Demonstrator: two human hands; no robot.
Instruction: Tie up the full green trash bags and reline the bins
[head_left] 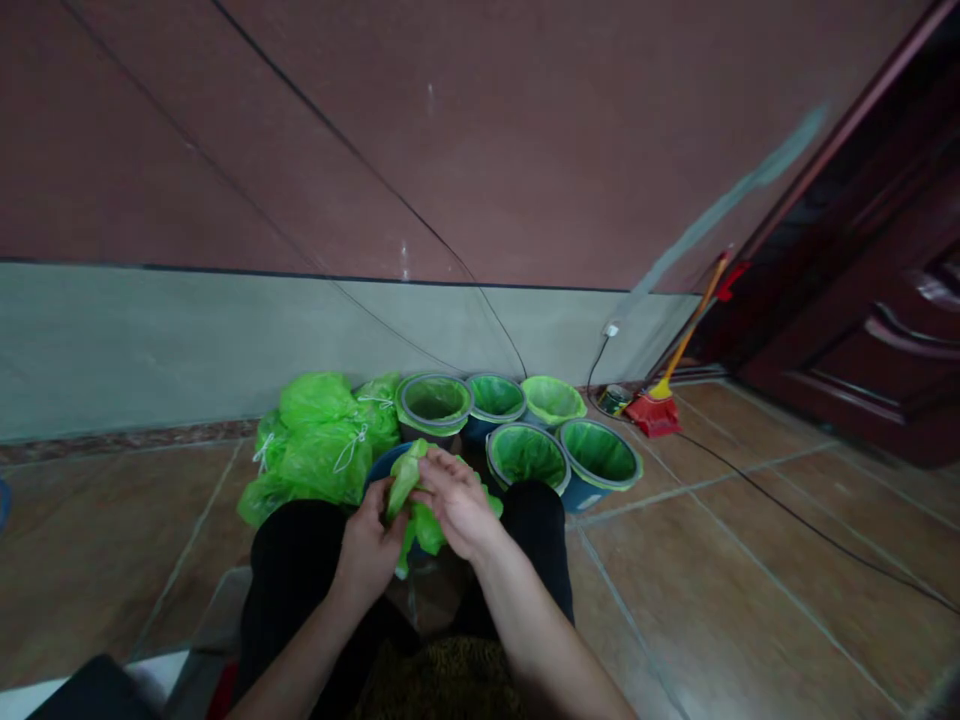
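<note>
Both my hands hold a crumpled green plastic bag [406, 478] between my knees. My left hand [369, 545] grips its lower left part, and my right hand [457, 500] lies over its right side with the fingers closed on the plastic. Right behind the bag stands a blue bin [381, 464], mostly hidden by it. Several more small bins lined with green bags stand beyond: a grey-rimmed bin [433, 404], a blue bin [495, 398] and a green bin [553, 401] at the back, and two lined bins [527, 456] [600, 458] in front.
Tied full green bags [319, 440] are piled to the left by the wall. A red dustpan with an orange handle [660, 405] leans at the right. A black cable [787, 510] runs across the tiled floor. A dark wooden door [885, 330] stands at the far right.
</note>
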